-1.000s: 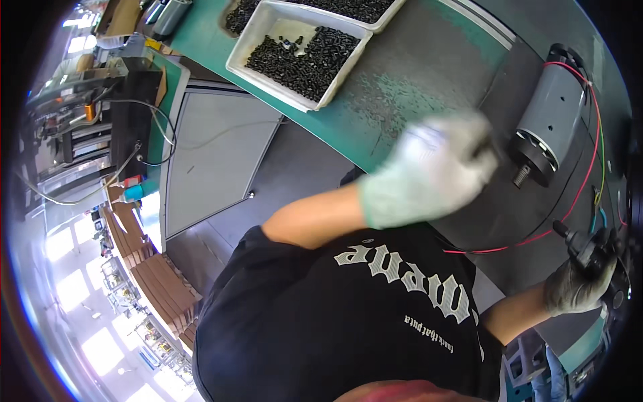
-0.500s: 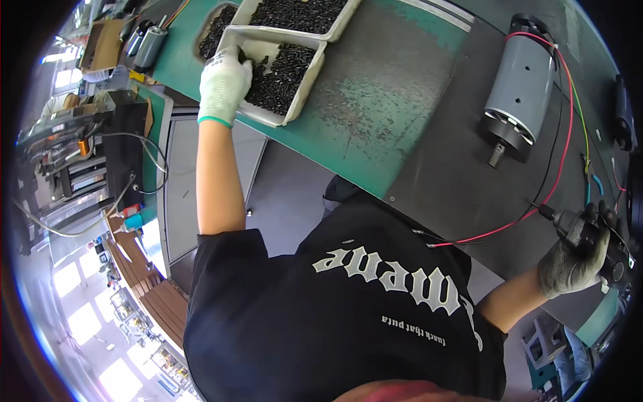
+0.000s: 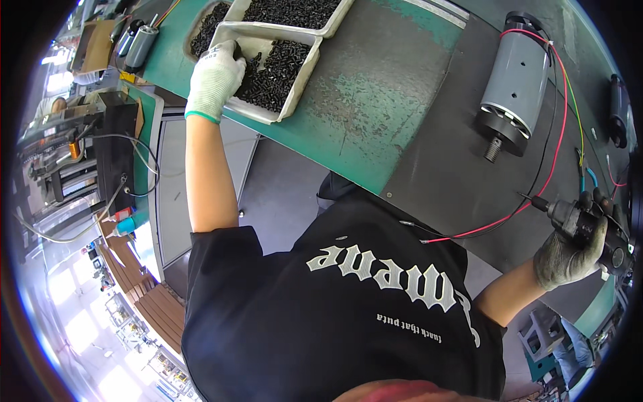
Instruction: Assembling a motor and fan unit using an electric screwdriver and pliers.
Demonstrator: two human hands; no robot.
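My left hand (image 3: 218, 74), in a white knitted glove with a green cuff, reaches over the near left corner of a white plastic bin (image 3: 289, 110). Inside the bin lies a heap of small black screws (image 3: 278, 74). The fingers are curled together, and whatever is between them is hidden. At the right, my right hand (image 3: 569, 258), in a greyish glove, is wrapped round a black power screwdriver (image 3: 577, 224). Its thin bit points left over the dark bench mat. Beyond it lies a grey cylindrical motor (image 3: 512, 84) with a threaded shaft and red and black leads.
A second white bin (image 3: 328, 30) of black screws and a smaller tray (image 3: 194, 30) adjoin the first. The bench has a worn green top (image 3: 355, 134) and a dark mat (image 3: 435, 167). Red wire (image 3: 559, 147) curves along the right. Other motors (image 3: 140, 47) lie far left.
The whole view has shifted slightly. My left hand stays at the same bin corner with its fingers curled. The screwdriver has turned a little, and its bit shows more clearly.
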